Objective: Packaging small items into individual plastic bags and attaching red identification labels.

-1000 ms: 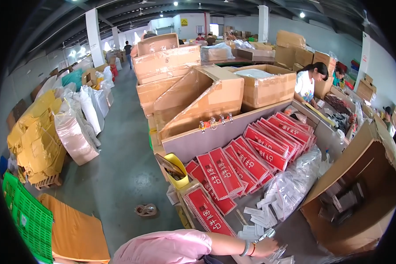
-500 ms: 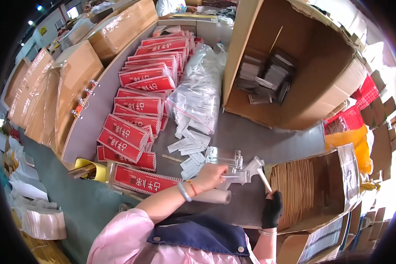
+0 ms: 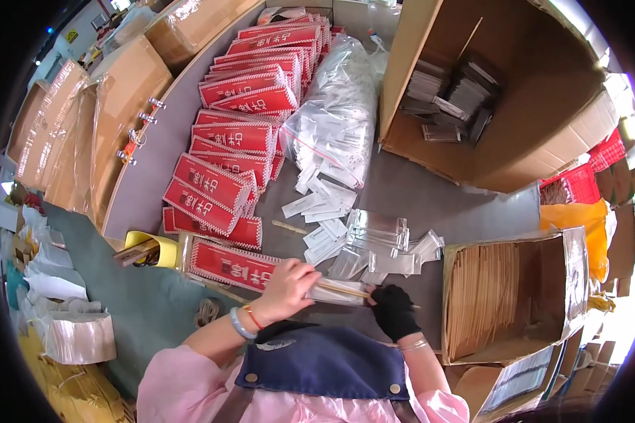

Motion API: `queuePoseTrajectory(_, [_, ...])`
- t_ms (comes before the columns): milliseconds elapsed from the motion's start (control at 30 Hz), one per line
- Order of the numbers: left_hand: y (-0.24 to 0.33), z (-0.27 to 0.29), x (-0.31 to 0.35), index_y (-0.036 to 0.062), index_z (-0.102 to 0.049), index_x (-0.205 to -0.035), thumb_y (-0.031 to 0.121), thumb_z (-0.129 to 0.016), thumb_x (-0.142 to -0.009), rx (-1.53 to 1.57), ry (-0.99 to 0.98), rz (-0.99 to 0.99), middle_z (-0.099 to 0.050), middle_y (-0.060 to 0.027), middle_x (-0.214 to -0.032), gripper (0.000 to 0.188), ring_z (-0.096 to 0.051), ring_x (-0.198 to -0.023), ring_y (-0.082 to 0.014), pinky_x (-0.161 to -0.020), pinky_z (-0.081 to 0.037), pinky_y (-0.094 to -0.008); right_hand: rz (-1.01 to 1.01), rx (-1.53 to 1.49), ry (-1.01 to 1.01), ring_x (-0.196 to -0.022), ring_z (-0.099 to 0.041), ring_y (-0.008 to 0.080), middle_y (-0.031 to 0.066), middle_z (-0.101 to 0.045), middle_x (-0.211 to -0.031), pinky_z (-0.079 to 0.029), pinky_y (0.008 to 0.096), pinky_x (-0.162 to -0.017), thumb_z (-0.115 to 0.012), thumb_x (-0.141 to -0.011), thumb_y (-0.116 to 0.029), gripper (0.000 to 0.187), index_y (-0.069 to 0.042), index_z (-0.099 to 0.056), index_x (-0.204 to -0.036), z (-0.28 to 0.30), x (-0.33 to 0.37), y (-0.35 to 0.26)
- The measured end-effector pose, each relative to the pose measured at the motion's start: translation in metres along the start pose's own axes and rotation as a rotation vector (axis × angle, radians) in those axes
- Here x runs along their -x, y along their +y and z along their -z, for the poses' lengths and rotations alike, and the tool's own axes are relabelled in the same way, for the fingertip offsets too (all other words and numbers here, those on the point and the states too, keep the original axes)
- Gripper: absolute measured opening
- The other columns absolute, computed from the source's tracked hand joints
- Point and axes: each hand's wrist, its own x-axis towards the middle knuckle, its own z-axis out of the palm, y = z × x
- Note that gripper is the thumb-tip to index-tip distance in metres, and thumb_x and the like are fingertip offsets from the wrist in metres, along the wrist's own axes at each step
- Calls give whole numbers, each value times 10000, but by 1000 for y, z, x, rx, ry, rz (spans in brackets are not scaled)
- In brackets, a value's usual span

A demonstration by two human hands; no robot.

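Fingers closed, my left hand (image 3: 287,287) grips the left end of a narrow clear plastic sleeve (image 3: 331,295) above the table's front edge. A thin light-brown stick (image 3: 347,289) lies along the sleeve; I cannot make out how far inside. My right hand (image 3: 395,311), in a black fingerless glove, pinches the stick near the sleeve's right end. Beneath and beside my left hand lies a red packet with a checked white border (image 3: 222,262). Just beyond my hands are a loose pile of clear sleeves (image 3: 384,243) and scattered small white packets (image 3: 324,204).
Overlapping red packets (image 3: 243,134) fill the table's left side, beside a plastic bag of white packets (image 3: 342,106). A large carton (image 3: 497,166) stands behind. At right, a box (image 3: 575,282) holds thin brown strips. A yellow cup (image 3: 164,250) sits at the left edge.
My right hand has come left from beside the box, carrying the stick. My left hand has drawn back from the sleeve pile with a sleeve. The view has shifted slightly.
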Motion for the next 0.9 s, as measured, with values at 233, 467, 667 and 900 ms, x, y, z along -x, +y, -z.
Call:
queuePoseTrajectory(233, [15, -6, -9, 11, -578, -1203, 152, -773, -656, -80, -2, -43, -549, -85, -1145, 598, -508, -1066, -288, -915, -425, -422, -91, 10, 192, -799, -630, 316, 121, -656, -877, -508, 423, -717, -657, -805, -104, 77, -81, -687, -872, -7, -1, 16])
queuePoseTrajectory(467, [12, -29, -27, 27, -583, -1227, 130, -640, -793, -10, 49, -71, -554, -121, -1133, 450, -545, -1009, -302, -871, -469, -403, -64, -597, 105, -993, -632, 337, 161, -588, -1191, -530, 395, -792, -770, -786, -165, 566, -73, -526, -1289, -30, -26, -52])
queuePoseTrajectory(667, [19, -6, -33, 184, -690, -1047, 165, -612, -823, -75, -115, -257, -521, -101, -988, 238, -536, -931, -274, -802, -474, -383, 108, 172, -52, -1121, -534, 262, 80, -587, -1170, -321, 507, -999, -831, -621, -386, 717, -143, -557, -1237, 2, -22, -32])
queuePoseTrajectory(900, [-41, 75, -60, 49, -543, -759, 115, -656, -740, -211, -54, -265, -540, -96, -888, 132, -554, -857, -283, -707, -489, -400, -116, 74, 151, -1021, -553, 314, 92, -594, -1067, -380, 493, -919, -827, -595, -382, 638, -110, -597, -1124, 47, -9, -18])
